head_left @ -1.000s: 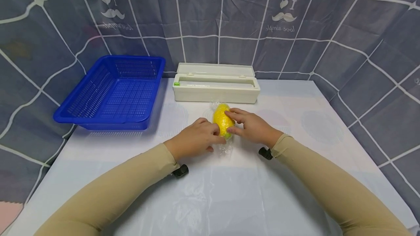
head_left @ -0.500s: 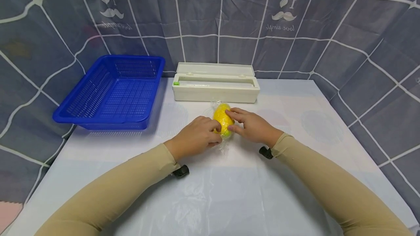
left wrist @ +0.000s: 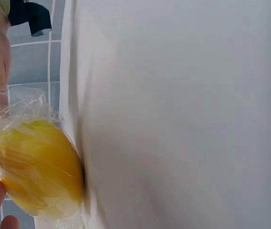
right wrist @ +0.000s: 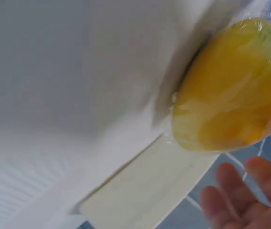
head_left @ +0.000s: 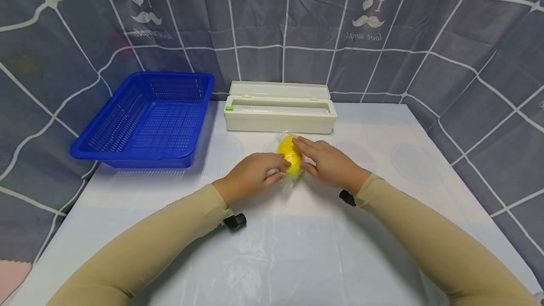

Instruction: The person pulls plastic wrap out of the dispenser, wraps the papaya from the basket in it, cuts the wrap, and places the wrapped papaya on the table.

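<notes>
A yellow mango with a greenish end lies on the table, covered in clear plastic wrap. Loose film sticks out past both of its ends. My left hand is at its left side, fingers fairly straight and touching the wrapped skin, with the thumb apart near the lower end. From the right, my right hand rests fingertips against the mango's upper right side, its thumb lower down. Close up in the right wrist view, the fingers are extended beside the mango.
Behind the mango stands a white cling film dispenser with its lid raised and a roll inside. A blue plastic basket is at the back left. A grey checked curtain closes off the back and sides of the white-covered table.
My left fingers have straightened from a curled pose and shifted onto the mango's side. The mango has moved slightly right, and the film at its near end is drawn in. My right hand moved slightly right.
</notes>
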Tool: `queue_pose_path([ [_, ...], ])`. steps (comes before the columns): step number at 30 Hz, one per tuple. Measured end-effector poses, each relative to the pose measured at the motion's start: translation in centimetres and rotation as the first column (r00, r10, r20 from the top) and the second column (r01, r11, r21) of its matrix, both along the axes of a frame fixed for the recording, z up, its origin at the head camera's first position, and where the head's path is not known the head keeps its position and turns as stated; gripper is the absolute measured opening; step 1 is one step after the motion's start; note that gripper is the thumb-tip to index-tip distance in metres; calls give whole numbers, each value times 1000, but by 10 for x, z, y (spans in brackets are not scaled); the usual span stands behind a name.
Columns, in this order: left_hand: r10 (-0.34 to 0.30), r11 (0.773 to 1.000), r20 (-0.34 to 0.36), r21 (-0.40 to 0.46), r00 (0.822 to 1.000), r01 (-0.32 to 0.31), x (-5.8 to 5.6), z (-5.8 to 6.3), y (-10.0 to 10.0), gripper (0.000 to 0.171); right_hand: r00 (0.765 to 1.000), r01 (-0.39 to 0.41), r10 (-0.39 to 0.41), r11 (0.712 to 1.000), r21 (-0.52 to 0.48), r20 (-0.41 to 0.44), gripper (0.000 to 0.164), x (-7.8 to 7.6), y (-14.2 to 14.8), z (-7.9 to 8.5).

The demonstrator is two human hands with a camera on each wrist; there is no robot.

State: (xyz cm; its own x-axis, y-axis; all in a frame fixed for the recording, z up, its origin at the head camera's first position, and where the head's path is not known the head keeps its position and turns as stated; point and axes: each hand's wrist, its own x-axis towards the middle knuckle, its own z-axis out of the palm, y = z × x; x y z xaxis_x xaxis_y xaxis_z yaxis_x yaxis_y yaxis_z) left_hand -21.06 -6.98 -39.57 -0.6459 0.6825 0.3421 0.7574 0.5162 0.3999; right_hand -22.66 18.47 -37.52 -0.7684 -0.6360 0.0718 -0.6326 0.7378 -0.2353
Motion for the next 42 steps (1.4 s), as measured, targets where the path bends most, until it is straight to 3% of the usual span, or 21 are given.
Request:
queue_pose_path([
  [6,113,989,140,76,984,-124,-2,0,1,10,987,-114,102,989,-93,-125,75,13,-11,-6],
  [10,172,967,205,150,963,-205,-2,0,2,11,960,-133,105,987,-92,-261,78,18,-23,-18],
  [12,191,957,222,173,956,-232,-2,0,3,12,941,-120,88,989,-81,-327,71,18,-28,-22],
  [15,210,948,239,189,948,-257,-2,-1,4,13,922,-88,58,994,-62,-383,47,19,-33,-25],
  [19,237,937,257,194,937,-290,-3,-3,5,14,950,-44,5,992,-121,-312,15,19,-33,-20],
  [22,249,932,269,194,931,-305,-4,-3,5,15,980,0,-44,975,-221,-192,9,19,-30,-16],
  [25,259,928,282,194,924,-319,-5,-4,5,15,994,40,-70,941,-337,-79,10,18,-28,-16],
  [29,274,921,297,193,915,-338,-5,-3,5,16,998,57,-68,906,-420,-12,11,17,-26,-15],
  [34,281,914,305,205,910,-351,-5,-2,6,17,994,51,-83,935,-352,-77,20,17,-31,-15],
  [36,287,910,305,209,908,-358,-5,-2,7,17,991,68,-103,929,-365,-80,18,16,-33,-16],
  [42,292,906,313,212,904,-367,-7,-4,7,17,988,153,-146,839,-522,55,14,12,-30,-15],
])
